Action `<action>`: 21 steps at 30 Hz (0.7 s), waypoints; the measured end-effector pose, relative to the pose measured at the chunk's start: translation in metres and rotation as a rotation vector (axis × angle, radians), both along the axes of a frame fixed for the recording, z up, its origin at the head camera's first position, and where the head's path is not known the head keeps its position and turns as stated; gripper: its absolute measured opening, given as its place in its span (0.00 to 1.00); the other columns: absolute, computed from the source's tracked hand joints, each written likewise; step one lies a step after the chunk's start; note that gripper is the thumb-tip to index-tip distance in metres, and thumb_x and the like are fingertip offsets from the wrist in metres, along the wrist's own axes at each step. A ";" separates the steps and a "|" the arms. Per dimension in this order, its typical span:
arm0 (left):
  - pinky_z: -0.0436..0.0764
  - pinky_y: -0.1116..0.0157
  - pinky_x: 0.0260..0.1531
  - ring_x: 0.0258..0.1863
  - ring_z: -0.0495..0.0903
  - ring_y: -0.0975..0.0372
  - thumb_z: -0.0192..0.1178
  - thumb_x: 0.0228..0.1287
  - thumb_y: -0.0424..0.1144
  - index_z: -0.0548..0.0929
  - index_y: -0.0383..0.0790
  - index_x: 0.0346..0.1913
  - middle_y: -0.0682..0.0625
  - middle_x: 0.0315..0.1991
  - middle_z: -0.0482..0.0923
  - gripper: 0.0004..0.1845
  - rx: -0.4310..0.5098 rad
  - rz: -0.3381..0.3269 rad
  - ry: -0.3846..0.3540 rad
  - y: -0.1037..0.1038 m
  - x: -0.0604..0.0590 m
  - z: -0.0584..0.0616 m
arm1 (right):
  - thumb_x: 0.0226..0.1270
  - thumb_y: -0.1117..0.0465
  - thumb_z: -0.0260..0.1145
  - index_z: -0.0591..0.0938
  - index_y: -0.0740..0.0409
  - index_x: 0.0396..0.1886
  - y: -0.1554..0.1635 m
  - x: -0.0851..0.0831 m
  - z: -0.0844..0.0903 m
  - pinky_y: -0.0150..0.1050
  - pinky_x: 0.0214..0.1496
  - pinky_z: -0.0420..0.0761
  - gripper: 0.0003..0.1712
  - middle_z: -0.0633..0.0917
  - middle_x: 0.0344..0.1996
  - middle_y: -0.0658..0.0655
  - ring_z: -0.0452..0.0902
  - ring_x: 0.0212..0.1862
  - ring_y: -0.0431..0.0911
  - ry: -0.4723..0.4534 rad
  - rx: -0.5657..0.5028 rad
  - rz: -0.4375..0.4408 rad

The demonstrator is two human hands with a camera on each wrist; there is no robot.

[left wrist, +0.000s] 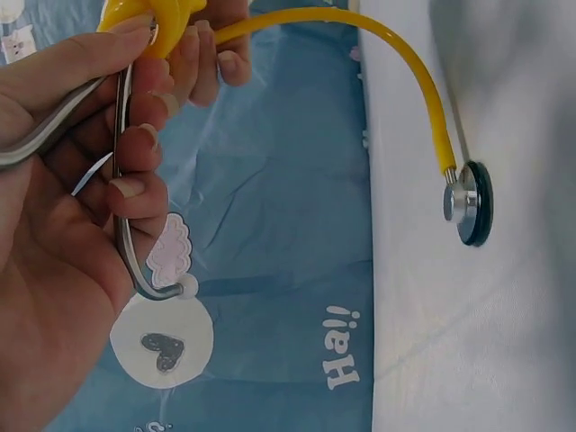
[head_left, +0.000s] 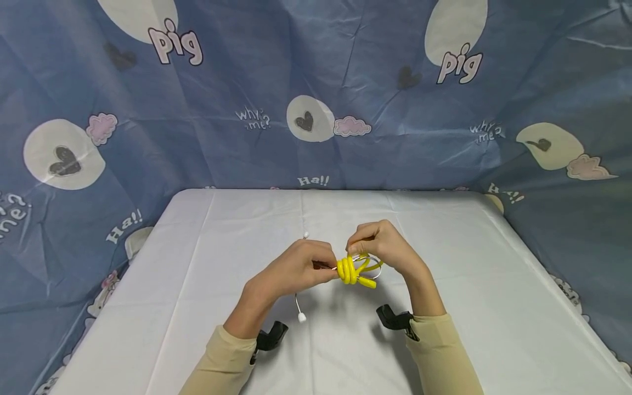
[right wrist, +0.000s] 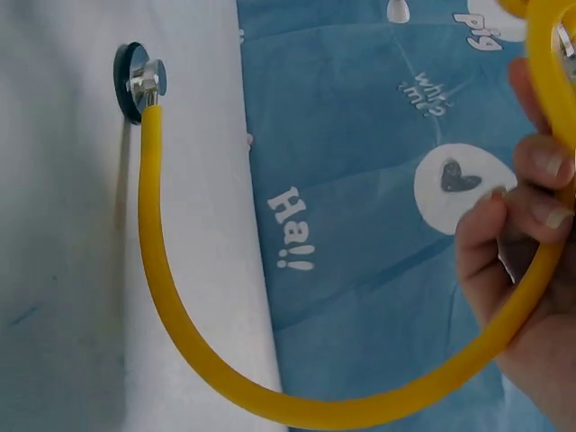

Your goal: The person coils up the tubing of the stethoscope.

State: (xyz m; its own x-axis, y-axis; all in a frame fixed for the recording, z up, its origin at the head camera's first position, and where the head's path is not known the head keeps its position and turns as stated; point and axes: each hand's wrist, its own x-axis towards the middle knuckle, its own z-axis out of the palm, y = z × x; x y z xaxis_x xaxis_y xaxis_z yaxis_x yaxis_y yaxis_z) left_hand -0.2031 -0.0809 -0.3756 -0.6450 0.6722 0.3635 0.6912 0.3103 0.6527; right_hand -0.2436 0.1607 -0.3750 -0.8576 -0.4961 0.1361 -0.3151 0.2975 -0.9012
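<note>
A stethoscope with yellow tubing (head_left: 347, 270) is held above the white table, its tube wound in several tight loops near the metal ear tubes. My left hand (head_left: 301, 266) grips those ear tubes (left wrist: 123, 180), thumb against the yellow coil in the left wrist view. White ear tips (head_left: 302, 317) stick out past both sides of this hand. At the right of the coil, my right hand (head_left: 387, 244) pinches the tubing between thumb and fingers. From there a length of yellow tube (right wrist: 333, 412) curves away to the silver chest piece (right wrist: 144, 79) with its dark rim, which hangs free.
A white-covered table (head_left: 237, 230) lies under the hands. Blue printed cloth (head_left: 276, 159) stands behind it and along both sides. Black wrist mounts (head_left: 394, 317) project inward from the beige sleeves (head_left: 222, 356).
</note>
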 end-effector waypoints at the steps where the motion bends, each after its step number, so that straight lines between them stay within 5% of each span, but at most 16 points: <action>1: 0.73 0.72 0.27 0.24 0.70 0.70 0.69 0.62 0.37 0.87 0.54 0.32 0.61 0.26 0.76 0.05 0.001 -0.006 -0.007 0.001 0.000 0.000 | 0.59 0.63 0.73 0.91 0.59 0.32 0.001 -0.001 -0.001 0.40 0.35 0.82 0.04 0.85 0.26 0.54 0.79 0.30 0.47 -0.010 -0.015 0.018; 14: 0.74 0.72 0.27 0.25 0.71 0.70 0.69 0.62 0.37 0.88 0.52 0.34 0.61 0.27 0.78 0.04 0.052 -0.027 -0.017 0.002 0.004 0.001 | 0.59 0.69 0.68 0.87 0.72 0.33 0.003 -0.007 -0.015 0.36 0.35 0.78 0.07 0.84 0.24 0.49 0.76 0.29 0.42 -0.068 -0.177 0.141; 21: 0.74 0.72 0.26 0.25 0.71 0.70 0.68 0.61 0.33 0.88 0.50 0.33 0.61 0.27 0.78 0.06 0.111 -0.037 0.033 0.000 0.003 0.004 | 0.64 0.68 0.65 0.88 0.63 0.32 -0.002 -0.006 -0.016 0.36 0.37 0.78 0.07 0.84 0.28 0.51 0.74 0.32 0.42 -0.094 -0.245 0.148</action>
